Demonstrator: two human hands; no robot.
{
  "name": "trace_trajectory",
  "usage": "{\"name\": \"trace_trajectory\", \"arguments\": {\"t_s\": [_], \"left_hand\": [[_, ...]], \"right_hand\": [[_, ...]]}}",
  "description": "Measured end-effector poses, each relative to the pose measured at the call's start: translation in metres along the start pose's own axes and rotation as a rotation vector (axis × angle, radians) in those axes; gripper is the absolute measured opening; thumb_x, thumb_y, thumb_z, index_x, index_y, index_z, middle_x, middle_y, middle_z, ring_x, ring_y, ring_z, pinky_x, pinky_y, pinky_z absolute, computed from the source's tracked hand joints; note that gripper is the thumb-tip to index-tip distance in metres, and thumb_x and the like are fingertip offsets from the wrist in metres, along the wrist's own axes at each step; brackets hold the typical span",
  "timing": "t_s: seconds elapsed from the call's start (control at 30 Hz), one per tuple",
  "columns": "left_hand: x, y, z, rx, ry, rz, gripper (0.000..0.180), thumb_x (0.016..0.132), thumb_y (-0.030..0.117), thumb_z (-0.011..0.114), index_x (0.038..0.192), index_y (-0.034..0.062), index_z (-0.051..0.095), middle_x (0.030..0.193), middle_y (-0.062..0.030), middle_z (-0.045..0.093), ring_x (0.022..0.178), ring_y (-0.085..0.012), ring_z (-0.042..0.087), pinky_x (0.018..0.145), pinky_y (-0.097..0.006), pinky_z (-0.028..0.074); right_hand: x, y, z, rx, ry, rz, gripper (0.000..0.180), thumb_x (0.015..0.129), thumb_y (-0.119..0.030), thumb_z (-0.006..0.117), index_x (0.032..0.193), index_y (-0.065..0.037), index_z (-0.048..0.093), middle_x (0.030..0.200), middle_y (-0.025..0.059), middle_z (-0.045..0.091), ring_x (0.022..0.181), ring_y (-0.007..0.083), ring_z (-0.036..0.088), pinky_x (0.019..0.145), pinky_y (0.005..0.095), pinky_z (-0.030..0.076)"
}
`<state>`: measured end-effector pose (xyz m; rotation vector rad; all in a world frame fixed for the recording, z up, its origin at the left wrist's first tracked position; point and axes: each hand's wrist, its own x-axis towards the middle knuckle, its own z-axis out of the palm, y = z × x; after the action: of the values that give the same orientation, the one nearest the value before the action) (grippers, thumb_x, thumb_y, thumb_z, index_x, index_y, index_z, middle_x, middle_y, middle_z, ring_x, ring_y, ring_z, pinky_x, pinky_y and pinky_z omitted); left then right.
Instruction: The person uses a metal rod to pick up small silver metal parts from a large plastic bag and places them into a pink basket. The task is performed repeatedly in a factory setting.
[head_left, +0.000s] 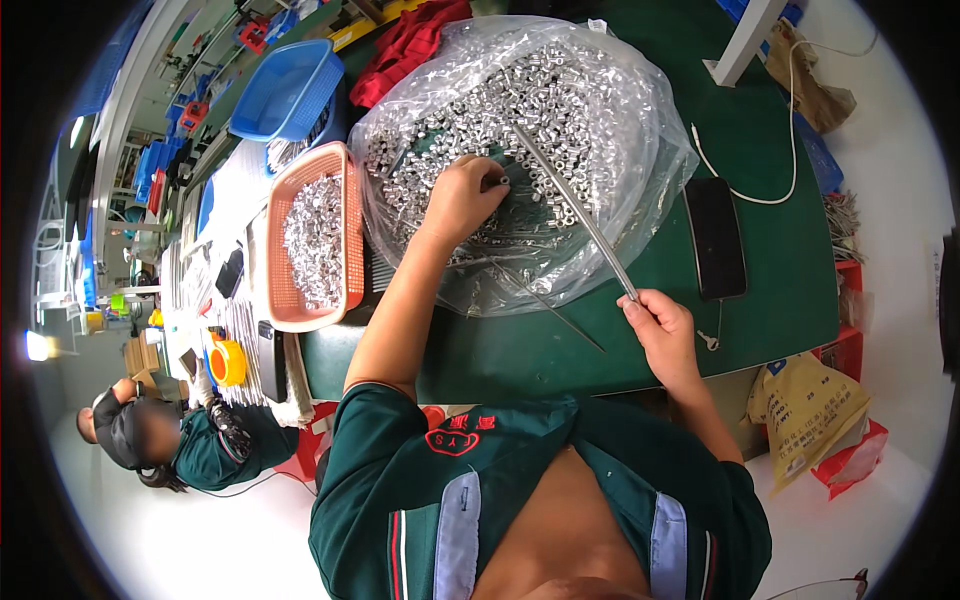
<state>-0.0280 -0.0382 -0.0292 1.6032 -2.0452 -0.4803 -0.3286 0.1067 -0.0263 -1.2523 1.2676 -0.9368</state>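
Observation:
A clear plastic bag (pixel 640 200) lies spread on the green table, with a large heap of small silver metal sleeves (pixel 480 110) on it. At the near left of the heap, my left hand (pixel 462 200) is closed, pinching a small metal ring (pixel 504 181) between thumb and fingertips. My right hand (pixel 662 335) grips the near end of a long grey metal rod (pixel 572 200). The rod slants up and left over the bag, its far end above the sleeves. A thinner rod (pixel 560 318) lies at the bag's near edge, partly on the table.
Left of the bag stands a pink basket (pixel 355 240) of small metal parts, with a blue basket (pixel 285 90) behind. A black phone (pixel 716 238), a white cable (pixel 795 130) and a key (pixel 710 340) lie right. Another person (pixel 210 440) sits at far left.

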Motion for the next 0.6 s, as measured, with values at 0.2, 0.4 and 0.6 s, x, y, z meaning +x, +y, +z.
{"name": "trace_trajectory", "arguments": {"t_s": [0.2,0.4,0.6], "left_hand": [[0.001,0.011,-0.003,0.040,-0.012,0.053,0.027,0.077,0.014,0.074,0.101,0.0034,0.069,0.089,-0.0124,0.064,0.076,-0.0269,0.064,0.072,-0.035,0.051],[0.000,0.001,0.007,0.090,-0.003,0.124,0.025,0.078,0.014,0.074,0.101,0.0069,0.071,0.092,-0.0123,0.064,0.081,-0.0314,0.065,0.074,-0.039,0.052],[0.000,0.011,0.004,0.095,0.017,0.144,0.023,0.078,0.012,0.073,0.101,0.0072,0.072,0.095,-0.0118,0.064,0.081,-0.0320,0.065,0.075,-0.038,0.052]], "right_hand": [[0.000,0.001,0.000,-0.004,0.004,-0.015,0.014,0.093,-0.010,0.064,0.091,0.004,0.065,0.065,-0.0043,0.049,0.061,0.0025,0.040,0.053,0.0212,0.034],[0.000,0.000,0.001,0.009,0.002,-0.017,0.014,0.093,-0.010,0.064,0.091,0.004,0.065,0.065,-0.0043,0.049,0.061,0.0023,0.040,0.053,0.0212,0.033],[0.000,0.000,0.001,0.007,0.001,-0.023,0.013,0.093,-0.009,0.064,0.090,0.004,0.064,0.065,-0.0043,0.048,0.060,0.0022,0.040,0.052,0.0214,0.033]]}}
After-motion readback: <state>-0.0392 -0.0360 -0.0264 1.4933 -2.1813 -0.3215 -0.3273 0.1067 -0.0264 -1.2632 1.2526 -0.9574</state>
